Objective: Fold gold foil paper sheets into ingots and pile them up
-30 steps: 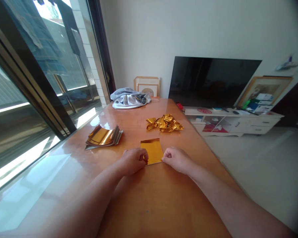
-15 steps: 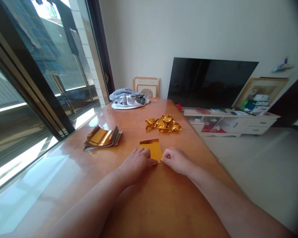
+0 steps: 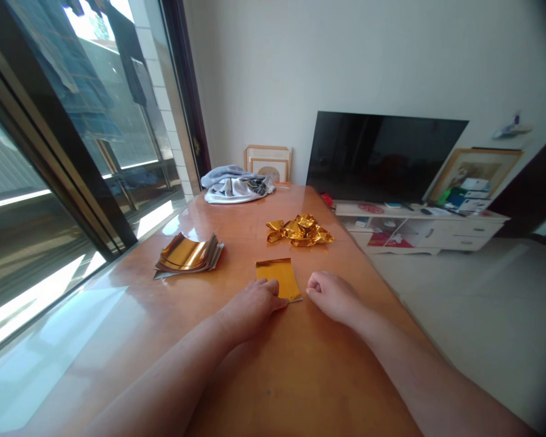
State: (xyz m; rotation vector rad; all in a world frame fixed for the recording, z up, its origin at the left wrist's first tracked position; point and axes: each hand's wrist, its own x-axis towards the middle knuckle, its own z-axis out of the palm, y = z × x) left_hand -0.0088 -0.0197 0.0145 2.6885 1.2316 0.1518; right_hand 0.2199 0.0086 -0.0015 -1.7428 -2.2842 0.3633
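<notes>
A sheet of gold foil paper point(image 3: 279, 273) lies on the wooden table in front of me, its near right corner slightly lifted. My left hand point(image 3: 255, 301) is on the sheet's near left part, fingers bent and pressed together on its near edge. My right hand point(image 3: 331, 294) hovers just right of the sheet, apart from it, its fingers curled in; nothing shows in them. Beyond the sheet sits a heap of folded, crinkled gold foil pieces point(image 3: 304, 230). To the left is a stack of curved gold foil sheets point(image 3: 188, 253).
The glossy wooden table point(image 3: 273, 376) runs away from me, with a bundle of grey cloth point(image 3: 236, 185) at its far end. A window stands along the left. Past the right edge are a television point(image 3: 382, 158) and a low white cabinet point(image 3: 437, 233).
My right hand has let go of the foil sheet's near right corner and moved a little to the right. My left hand stays on the sheet.
</notes>
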